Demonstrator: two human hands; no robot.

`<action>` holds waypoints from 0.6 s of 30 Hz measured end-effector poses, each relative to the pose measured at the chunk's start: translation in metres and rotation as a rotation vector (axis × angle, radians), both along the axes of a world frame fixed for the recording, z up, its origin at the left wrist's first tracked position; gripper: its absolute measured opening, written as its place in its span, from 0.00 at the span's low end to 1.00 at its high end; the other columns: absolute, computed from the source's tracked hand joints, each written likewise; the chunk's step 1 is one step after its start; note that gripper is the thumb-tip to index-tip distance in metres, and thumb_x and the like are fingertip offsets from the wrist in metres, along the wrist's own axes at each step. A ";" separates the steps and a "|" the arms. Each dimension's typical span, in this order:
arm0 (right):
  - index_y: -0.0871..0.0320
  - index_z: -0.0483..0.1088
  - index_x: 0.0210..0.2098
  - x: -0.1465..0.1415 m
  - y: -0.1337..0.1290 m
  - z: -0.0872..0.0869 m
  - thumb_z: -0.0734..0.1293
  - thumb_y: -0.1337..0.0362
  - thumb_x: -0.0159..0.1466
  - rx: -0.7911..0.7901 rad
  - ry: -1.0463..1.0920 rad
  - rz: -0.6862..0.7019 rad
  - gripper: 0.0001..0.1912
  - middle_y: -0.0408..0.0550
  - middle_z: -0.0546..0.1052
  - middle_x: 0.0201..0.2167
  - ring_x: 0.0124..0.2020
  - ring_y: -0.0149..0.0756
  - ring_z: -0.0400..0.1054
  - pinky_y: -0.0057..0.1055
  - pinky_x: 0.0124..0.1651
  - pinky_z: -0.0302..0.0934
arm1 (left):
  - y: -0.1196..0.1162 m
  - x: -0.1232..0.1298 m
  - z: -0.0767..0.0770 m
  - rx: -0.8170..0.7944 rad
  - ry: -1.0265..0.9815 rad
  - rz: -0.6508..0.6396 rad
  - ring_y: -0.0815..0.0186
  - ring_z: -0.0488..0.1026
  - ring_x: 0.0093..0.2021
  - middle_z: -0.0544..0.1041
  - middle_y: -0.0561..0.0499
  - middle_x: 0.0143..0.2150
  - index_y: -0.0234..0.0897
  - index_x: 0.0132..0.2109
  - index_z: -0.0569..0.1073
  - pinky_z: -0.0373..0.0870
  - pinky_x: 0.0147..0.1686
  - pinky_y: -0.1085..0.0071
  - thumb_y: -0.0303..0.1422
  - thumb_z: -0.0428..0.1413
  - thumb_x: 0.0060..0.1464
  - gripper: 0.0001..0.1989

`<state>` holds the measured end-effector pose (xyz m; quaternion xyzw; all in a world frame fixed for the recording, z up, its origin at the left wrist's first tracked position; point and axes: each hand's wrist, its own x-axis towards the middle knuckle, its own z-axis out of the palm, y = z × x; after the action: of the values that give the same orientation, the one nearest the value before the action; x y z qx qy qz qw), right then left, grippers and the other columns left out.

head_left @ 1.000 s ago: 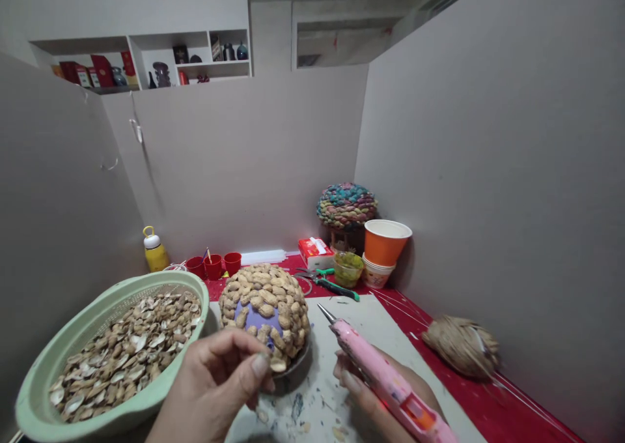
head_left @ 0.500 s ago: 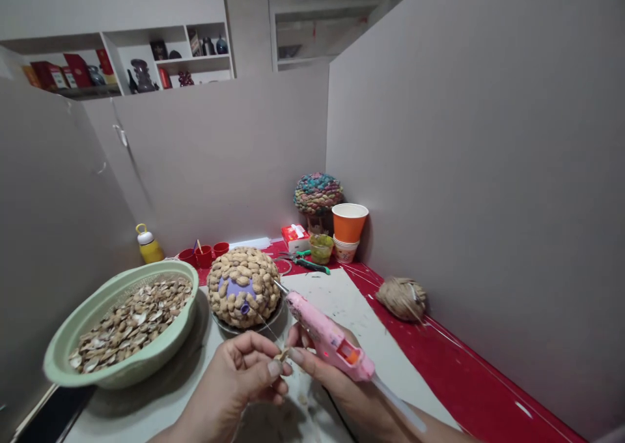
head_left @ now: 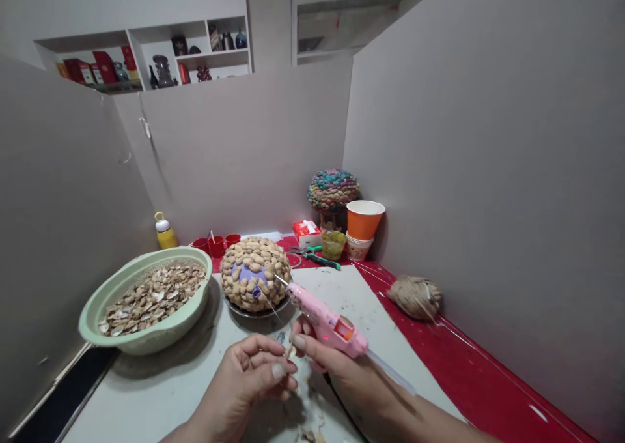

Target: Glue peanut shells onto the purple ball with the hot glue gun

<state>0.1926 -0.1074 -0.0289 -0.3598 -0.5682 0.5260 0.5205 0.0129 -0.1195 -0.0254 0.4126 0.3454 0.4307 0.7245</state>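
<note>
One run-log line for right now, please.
left hand: at shell piece, grip unclear | right hand: holding pink glue gun | peanut-covered ball: on dish, purple patch showing | green basin: shells inside

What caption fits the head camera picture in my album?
A right hand grips a pink glue gun near a peanut-covered purple ball and a green basket of shells.

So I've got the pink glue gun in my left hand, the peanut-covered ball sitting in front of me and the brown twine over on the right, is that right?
Not quite: the head view shows the pink glue gun in your right hand. The peanut-covered ball is in front of you and the brown twine is on the right.
</note>
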 end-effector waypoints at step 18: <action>0.59 0.65 0.29 -0.005 -0.003 -0.005 0.70 0.50 0.59 -0.115 0.074 0.186 0.18 0.37 0.64 0.22 0.22 0.25 0.52 0.24 0.25 0.47 | -0.006 0.004 -0.007 0.623 0.412 0.311 0.64 0.76 0.31 0.80 0.50 0.29 0.37 0.33 0.78 0.74 0.34 0.72 0.30 0.64 0.46 0.05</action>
<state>0.1873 -0.1108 -0.0340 -0.3153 -0.5485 0.6167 0.4684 0.0167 -0.1259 -0.0320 0.6328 0.3947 0.5276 0.4067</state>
